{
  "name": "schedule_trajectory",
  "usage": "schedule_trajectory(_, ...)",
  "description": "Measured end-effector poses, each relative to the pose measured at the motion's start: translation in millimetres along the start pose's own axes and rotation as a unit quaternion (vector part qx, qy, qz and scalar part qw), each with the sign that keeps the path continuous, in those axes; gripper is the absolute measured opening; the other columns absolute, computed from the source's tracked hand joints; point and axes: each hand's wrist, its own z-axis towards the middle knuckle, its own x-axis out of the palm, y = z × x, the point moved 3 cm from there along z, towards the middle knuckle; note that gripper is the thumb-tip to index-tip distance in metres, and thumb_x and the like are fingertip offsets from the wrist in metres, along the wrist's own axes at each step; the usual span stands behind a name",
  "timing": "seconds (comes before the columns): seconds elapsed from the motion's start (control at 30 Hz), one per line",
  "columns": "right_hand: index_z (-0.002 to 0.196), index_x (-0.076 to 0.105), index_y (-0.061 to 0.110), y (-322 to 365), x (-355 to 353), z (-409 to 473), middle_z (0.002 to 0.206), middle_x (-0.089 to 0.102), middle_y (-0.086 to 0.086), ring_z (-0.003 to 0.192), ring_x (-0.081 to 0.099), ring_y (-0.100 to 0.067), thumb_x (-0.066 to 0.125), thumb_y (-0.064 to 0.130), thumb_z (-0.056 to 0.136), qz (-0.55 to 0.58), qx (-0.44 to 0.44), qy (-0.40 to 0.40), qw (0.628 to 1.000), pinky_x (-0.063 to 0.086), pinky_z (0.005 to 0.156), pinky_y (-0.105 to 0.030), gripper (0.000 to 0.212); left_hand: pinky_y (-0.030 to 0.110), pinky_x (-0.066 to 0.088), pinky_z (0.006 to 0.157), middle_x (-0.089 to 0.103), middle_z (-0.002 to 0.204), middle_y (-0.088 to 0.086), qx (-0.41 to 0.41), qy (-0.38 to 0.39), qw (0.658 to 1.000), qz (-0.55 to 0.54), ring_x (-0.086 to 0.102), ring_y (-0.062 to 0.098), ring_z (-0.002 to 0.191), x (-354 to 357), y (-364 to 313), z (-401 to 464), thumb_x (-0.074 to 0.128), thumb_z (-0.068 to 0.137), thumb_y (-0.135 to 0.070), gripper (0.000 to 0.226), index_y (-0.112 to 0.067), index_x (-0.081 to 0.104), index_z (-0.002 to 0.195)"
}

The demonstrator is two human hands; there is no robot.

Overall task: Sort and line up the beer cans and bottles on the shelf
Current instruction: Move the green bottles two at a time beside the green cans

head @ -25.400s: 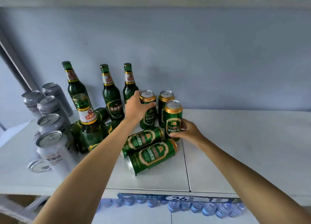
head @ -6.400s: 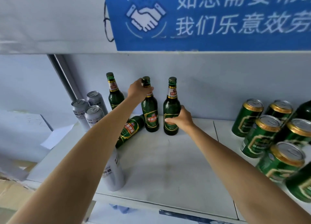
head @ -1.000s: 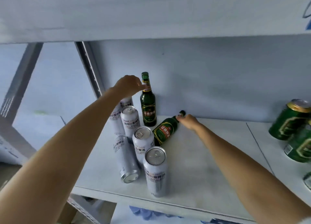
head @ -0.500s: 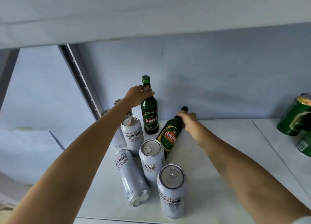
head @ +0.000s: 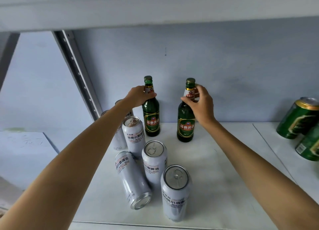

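Observation:
Two green beer bottles stand upright near the back wall of the white shelf [head: 224, 186]. My left hand [head: 139, 97] grips the neck of the left bottle [head: 151, 119]. My right hand [head: 200, 103] grips the neck of the right bottle [head: 186, 126]. Several white beer cans cluster at the front left: three upright ones [head: 176, 191] [head: 154, 160] [head: 133, 134], one lying on its side [head: 132, 179], and others partly hidden behind my left forearm. Green cans [head: 298, 119] stand at the right edge.
A slanted metal upright [head: 77, 74] runs down at the left behind the white cans. The shelf above [head: 155, 9] hangs low over the bottles. A seam [head: 269, 148] divides this shelf board from the one bearing the green cans.
My right hand has raised the tilted bottle to upright, to the right of the other bottle. My left hand still holds the left bottle's neck.

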Motion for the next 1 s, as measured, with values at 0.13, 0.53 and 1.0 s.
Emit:
schedule_trajectory(0.13, 0.131, 0.046, 0.013, -12.5, 1.7, -24.0, 0.125, 0.053, -0.004, 0.108, 0.051, -0.013, 0.077, 0.025, 0.076, 0.093, 0.094, 0.138, 0.981, 0.046, 0.089, -0.026, 0.064, 0.041, 0.054, 0.089, 0.066, 0.11, 0.012, -0.006, -0.004, 1.0, 0.004, 0.062, 0.027, 0.097, -0.5, 0.2, -0.7, 0.065, 0.083, -0.047, 0.048, -0.01, 0.062, 0.114)
schedule_trajectory(0.53, 0.13, 0.045, 0.012, -60.1, 24.7, -73.5, 0.121, 0.065, -0.009, 0.111, 0.062, -0.027, 0.089, 0.019, 0.06, 0.045, 0.197, 0.183, 0.962, 0.051, 0.092, -0.036, 0.083, 0.036, 0.05, 0.079, 0.069, 0.1, 0.008, 0.008, -0.069, 0.997, 0.025, 0.063, 0.025, 0.093, 10.2, -10.3, -18.0, 0.069, 0.081, -0.042, 0.038, -0.012, 0.065, 0.104)
schedule_trajectory(1.0, 0.124, 0.052, 0.014, -96.8, -152.9, -121.5, 0.113, 0.066, -0.002, 0.097, 0.06, -0.015, 0.09, 0.017, 0.055, 0.072, 0.231, 0.14, 0.96, 0.047, 0.085, -0.025, 0.078, 0.042, 0.057, 0.088, 0.07, 0.102, 0.011, 0.037, -0.064, 0.994, -0.077, 0.066, 0.025, 0.095, 42.3, -126.9, -113.8, 0.079, 0.074, -0.029, 0.034, -0.013, 0.068, 0.102)
